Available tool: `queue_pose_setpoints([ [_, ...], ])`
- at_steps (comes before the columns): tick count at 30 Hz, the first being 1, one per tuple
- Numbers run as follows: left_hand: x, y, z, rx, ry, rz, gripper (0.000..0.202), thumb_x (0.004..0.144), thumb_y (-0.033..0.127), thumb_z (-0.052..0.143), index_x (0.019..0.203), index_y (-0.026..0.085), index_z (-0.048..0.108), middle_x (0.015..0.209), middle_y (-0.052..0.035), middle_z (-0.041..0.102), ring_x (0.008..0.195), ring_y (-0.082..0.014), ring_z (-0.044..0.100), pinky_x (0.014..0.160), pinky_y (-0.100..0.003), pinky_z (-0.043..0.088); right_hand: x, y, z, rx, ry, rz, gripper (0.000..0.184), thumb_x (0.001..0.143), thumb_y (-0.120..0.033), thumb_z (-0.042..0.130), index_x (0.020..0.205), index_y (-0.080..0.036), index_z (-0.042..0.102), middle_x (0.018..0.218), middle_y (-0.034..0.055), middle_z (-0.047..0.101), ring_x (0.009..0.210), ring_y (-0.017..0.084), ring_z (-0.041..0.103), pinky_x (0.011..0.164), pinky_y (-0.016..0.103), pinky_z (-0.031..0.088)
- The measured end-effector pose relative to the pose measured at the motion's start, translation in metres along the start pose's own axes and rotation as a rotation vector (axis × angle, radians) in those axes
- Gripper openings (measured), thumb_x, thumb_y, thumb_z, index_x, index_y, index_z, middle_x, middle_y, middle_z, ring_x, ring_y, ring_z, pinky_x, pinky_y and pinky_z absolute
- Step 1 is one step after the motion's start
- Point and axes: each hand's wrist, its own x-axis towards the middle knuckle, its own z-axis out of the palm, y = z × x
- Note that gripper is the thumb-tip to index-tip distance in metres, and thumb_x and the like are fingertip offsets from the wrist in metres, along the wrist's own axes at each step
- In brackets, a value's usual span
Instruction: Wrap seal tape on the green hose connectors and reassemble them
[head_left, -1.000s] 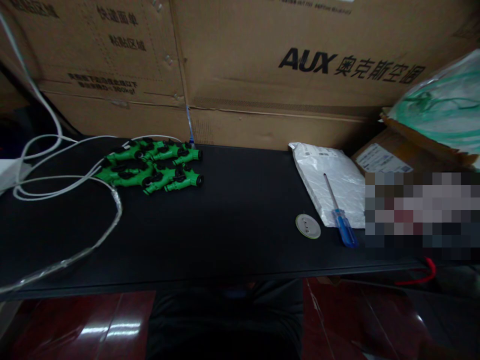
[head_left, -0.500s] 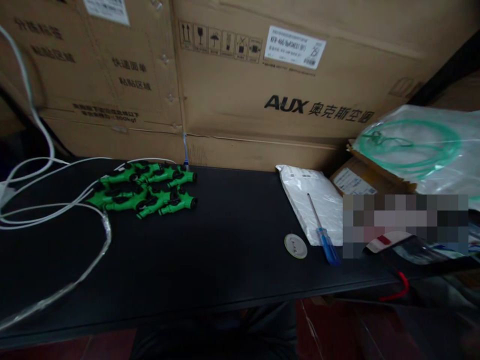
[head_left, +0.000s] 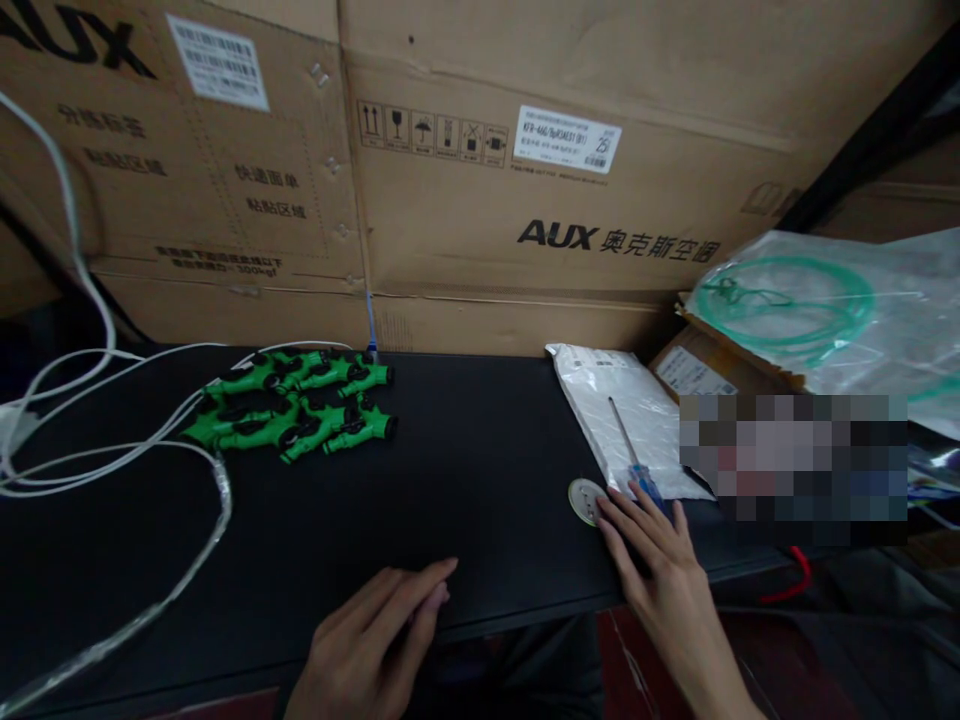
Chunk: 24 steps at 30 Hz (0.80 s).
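Note:
My right hand (head_left: 660, 570) lies flat on the black table (head_left: 465, 470) with its fingers stretched out. The fingertips reach the blue handle of a screwdriver (head_left: 634, 455) and touch a small round white disc (head_left: 585, 498). The screwdriver's shaft rests on a white plastic mailer bag (head_left: 626, 410). My left hand (head_left: 375, 640) rests open near the table's front edge, fingers pointing right, holding nothing. A pile of several green and black plastic parts (head_left: 292, 405) sits at the back left, far from both hands.
Large AUX cardboard boxes (head_left: 487, 180) form a wall behind the table. White cables (head_left: 112, 430) loop over the left side. A clear bag with green tubing (head_left: 810, 310) lies on a small carton at the right. A red cord (head_left: 795, 585) hangs off the right edge.
Both hands have come into view from below; the right one has reached the screwdriver handle and the disc. The camera has tilted up slightly.

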Motion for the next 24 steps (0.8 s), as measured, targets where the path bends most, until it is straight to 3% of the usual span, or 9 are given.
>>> queue_pose_setpoints([
  [9,0.006,0.003,0.005,0.024,0.035,-0.085,0.022,0.108,0.024,0.052,0.123,0.023,0.069,0.095,-0.0022,0.080,0.078,-0.0148,0.077,0.075,-0.024,0.064,0.004,-0.022,-0.002,0.005,-0.045,0.032,0.049,0.111,-0.047,0.041,0.137,-0.016,0.067,0.138,0.0154,0.071,0.141,0.042,0.055,0.119,0.076,0.029],
  [14,0.007,0.001,0.003,0.016,0.051,-0.071,0.022,0.109,0.024,0.052,0.120,0.022,0.070,0.099,-0.0030,0.082,0.079,-0.0156,0.079,0.076,-0.025,0.065,0.008,-0.032,-0.002,0.029,-0.017,0.074,0.055,0.109,-0.055,0.042,0.133,-0.015,0.070,0.134,0.0179,0.073,0.135,0.043,0.060,0.114,0.078,0.036],
  [18,0.007,0.000,0.003,0.004,0.045,-0.081,0.022,0.108,0.023,0.052,0.120,0.022,0.071,0.098,-0.0027,0.083,0.078,-0.0160,0.079,0.076,-0.027,0.065,0.014,-0.040,-0.007,0.051,0.027,0.090,0.051,0.109,-0.053,0.043,0.129,-0.015,0.072,0.132,0.0179,0.074,0.133,0.044,0.062,0.112,0.077,0.041],
  [20,0.008,0.002,0.002,0.004,0.046,-0.079,0.021,0.109,0.024,0.053,0.119,0.023,0.071,0.097,-0.0017,0.083,0.077,-0.0156,0.079,0.076,-0.027,0.065,0.023,-0.052,-0.020,0.068,0.058,0.087,0.047,0.110,-0.049,0.043,0.130,-0.016,0.071,0.133,0.0178,0.073,0.132,0.041,0.064,0.111,0.071,0.046],
  [22,0.010,0.004,-0.001,0.004,0.045,-0.079,0.021,0.108,0.025,0.053,0.117,0.023,0.072,0.096,-0.0012,0.083,0.076,-0.0156,0.079,0.075,-0.026,0.066,0.041,-0.074,-0.042,0.116,0.067,0.063,0.037,0.110,-0.042,0.047,0.126,-0.018,0.071,0.126,0.0151,0.076,0.122,0.032,0.071,0.109,0.057,0.054],
  [24,0.013,0.006,-0.003,0.005,0.038,-0.083,0.021,0.108,0.026,0.053,0.113,0.023,0.073,0.097,-0.0012,0.084,0.077,-0.0165,0.080,0.076,-0.028,0.066,0.065,-0.103,-0.073,0.261,0.002,-0.020,0.025,0.109,-0.031,0.053,0.102,-0.020,0.075,0.102,0.0091,0.079,0.099,0.023,0.076,0.092,0.039,0.063],
])
